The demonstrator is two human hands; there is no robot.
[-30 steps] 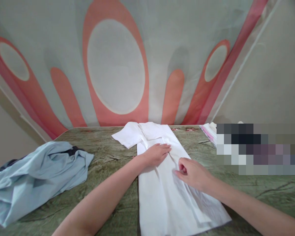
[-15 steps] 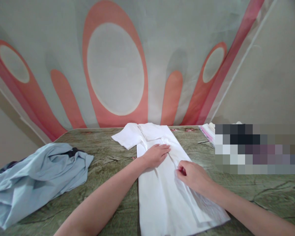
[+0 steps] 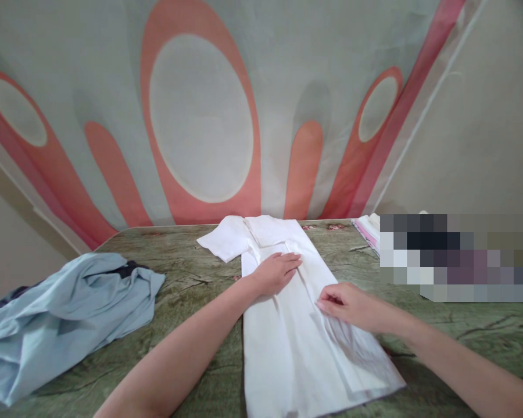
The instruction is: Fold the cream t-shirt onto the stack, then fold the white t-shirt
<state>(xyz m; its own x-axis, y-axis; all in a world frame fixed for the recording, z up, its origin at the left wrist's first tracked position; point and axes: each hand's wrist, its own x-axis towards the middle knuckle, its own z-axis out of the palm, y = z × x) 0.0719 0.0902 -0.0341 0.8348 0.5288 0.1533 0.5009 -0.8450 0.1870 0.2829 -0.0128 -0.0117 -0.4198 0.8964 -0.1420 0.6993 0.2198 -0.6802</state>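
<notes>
A white short-sleeved shirt point(image 3: 272, 354) lies lengthwise on the table, partly folded in, with one sleeve sticking out at the far left. My left hand point(image 3: 276, 273) rests flat on its upper middle, fingers stretched out. At the shirt's right side, my right hand point(image 3: 351, 305) is closed, thumb and fingertips pinching the folded edge of the cloth. Creases run down from these fingertips toward the near right corner. The palm side of both hands is hidden.
A crumpled light-blue garment point(image 3: 78, 319) lies at the left, with dark cloth showing under it. At the far right is a pile of folded cloth point(image 3: 368, 229), mostly blurred out. The wood-patterned table point(image 3: 192, 278) meets a wall hanging point(image 3: 274, 116) at the back.
My right hand has shifted slightly to the right along the shirt's edge. The left hand stays flat in place, and the view has moved a little.
</notes>
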